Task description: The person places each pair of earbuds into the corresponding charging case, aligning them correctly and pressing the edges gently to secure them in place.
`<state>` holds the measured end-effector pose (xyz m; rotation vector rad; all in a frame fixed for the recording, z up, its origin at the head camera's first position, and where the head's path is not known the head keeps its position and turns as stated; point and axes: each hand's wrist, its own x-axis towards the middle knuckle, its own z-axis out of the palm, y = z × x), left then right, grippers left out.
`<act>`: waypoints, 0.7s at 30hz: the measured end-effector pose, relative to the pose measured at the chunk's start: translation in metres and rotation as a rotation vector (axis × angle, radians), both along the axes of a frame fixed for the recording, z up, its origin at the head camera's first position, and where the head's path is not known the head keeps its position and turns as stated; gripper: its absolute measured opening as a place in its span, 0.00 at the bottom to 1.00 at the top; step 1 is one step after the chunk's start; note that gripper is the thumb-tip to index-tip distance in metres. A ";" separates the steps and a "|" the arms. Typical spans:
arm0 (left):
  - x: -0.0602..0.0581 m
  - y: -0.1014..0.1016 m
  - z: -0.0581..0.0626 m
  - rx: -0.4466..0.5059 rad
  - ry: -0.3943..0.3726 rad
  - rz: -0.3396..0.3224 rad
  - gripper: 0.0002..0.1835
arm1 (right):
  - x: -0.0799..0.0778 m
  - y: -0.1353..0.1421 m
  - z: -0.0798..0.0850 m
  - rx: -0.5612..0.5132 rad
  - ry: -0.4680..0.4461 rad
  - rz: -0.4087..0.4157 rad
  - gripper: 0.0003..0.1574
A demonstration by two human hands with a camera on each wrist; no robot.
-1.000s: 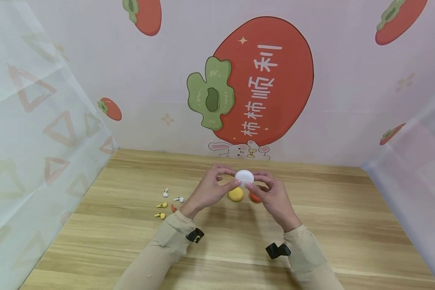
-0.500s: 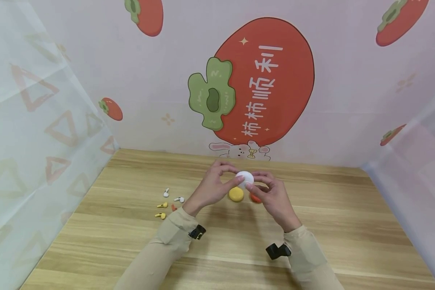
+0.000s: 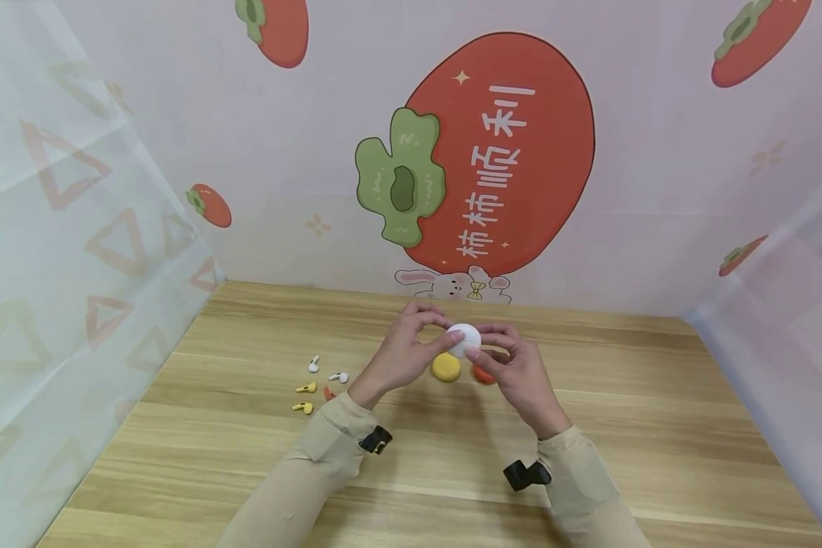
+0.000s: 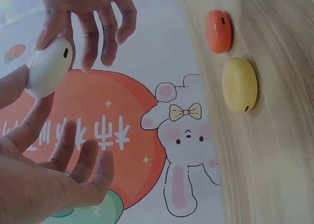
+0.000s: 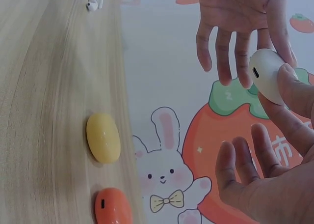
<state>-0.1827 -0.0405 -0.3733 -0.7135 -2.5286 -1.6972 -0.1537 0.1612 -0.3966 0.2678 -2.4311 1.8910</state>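
One white oval case has a dark slot

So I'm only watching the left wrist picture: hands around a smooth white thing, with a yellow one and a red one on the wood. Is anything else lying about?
Observer: Yes. In the head view, small earbuds lie on the table, off on the left hand's side.
Visitor: Oh! What colours?
Observer: Two white, two yellow, plus a small red piece right by the left sleeve, too little of it showing to identify.
Visitor: And do both hands on the white thing belong to one person?
Observer: It looks so: in the head view, the left hand and right hand both come out of matching beige sleeves.
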 end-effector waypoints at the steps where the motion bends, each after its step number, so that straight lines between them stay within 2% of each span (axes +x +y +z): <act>1: 0.000 0.000 0.000 0.000 -0.004 0.004 0.13 | 0.000 0.000 0.000 0.001 -0.001 0.000 0.16; 16: -0.001 0.000 0.003 -0.005 -0.041 0.028 0.18 | 0.002 0.000 0.001 0.005 0.007 0.021 0.17; 21: -0.002 0.001 0.004 -0.039 -0.056 0.049 0.20 | 0.002 -0.001 0.001 -0.007 -0.002 0.028 0.17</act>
